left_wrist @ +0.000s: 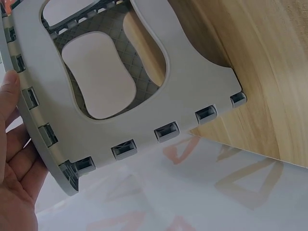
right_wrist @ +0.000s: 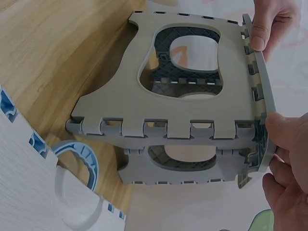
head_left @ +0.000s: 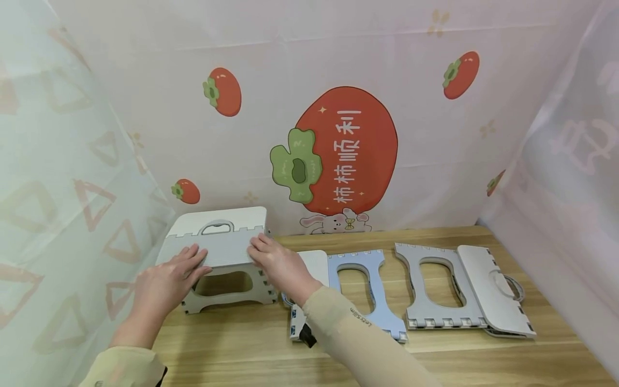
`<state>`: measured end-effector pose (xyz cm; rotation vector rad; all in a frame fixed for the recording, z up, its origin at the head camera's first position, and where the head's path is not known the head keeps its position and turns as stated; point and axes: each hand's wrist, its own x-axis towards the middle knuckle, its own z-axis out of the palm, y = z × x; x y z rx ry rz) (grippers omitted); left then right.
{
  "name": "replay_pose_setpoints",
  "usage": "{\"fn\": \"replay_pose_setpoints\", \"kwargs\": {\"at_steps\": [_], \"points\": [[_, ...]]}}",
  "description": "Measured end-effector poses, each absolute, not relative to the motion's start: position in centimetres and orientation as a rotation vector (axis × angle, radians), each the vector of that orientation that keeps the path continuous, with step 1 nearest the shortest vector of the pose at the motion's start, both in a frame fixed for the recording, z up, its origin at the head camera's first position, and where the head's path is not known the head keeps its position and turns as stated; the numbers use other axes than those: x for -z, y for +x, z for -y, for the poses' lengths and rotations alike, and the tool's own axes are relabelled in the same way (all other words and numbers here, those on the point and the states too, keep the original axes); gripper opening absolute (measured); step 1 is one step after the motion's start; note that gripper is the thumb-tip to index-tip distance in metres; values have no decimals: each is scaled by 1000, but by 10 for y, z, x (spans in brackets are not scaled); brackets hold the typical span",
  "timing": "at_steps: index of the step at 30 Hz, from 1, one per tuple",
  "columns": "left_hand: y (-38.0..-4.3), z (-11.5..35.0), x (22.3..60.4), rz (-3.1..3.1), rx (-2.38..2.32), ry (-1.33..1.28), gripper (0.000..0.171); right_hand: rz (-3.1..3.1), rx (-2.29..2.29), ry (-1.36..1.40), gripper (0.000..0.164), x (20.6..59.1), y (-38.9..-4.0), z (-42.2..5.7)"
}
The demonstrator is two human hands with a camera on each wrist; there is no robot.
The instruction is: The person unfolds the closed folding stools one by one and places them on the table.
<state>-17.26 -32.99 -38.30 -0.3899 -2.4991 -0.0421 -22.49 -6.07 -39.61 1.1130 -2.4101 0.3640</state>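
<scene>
A white and grey folding stool [head_left: 224,244] stands unfolded on its legs at the table's left, its handle loop lying in the middle of the seat. My left hand [head_left: 176,271] rests on the left front part of the seat, fingers spread over the grey half and thumb near the front edge. On the right end of the same seat lies my right hand [head_left: 280,263]. The right wrist view shows that hand's thumb [right_wrist: 284,130] touching the seat's edge. In the left wrist view the stool's side panel [left_wrist: 178,86] with its cut-out fills much of the picture.
Right of the standing stool a blue and white folding stool [head_left: 382,306] lies folded flat, partly covered by my right forearm. Farther right is a folded grey and white stool [head_left: 437,309]. Printed cloth walls [head_left: 416,177] enclose the wooden table [head_left: 242,349].
</scene>
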Motion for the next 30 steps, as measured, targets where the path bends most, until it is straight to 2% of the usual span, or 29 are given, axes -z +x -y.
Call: {"fn": "replay_pose_setpoints", "kwargs": {"at_steps": [12, 30], "points": [[-184, 325, 385, 2462, 58, -372, 53, 2600, -325, 1112, 47, 394, -230, 56], [-183, 320, 383, 2589, 86, -281, 50, 2665, -341, 1210, 64, 394, -229, 46]]}}
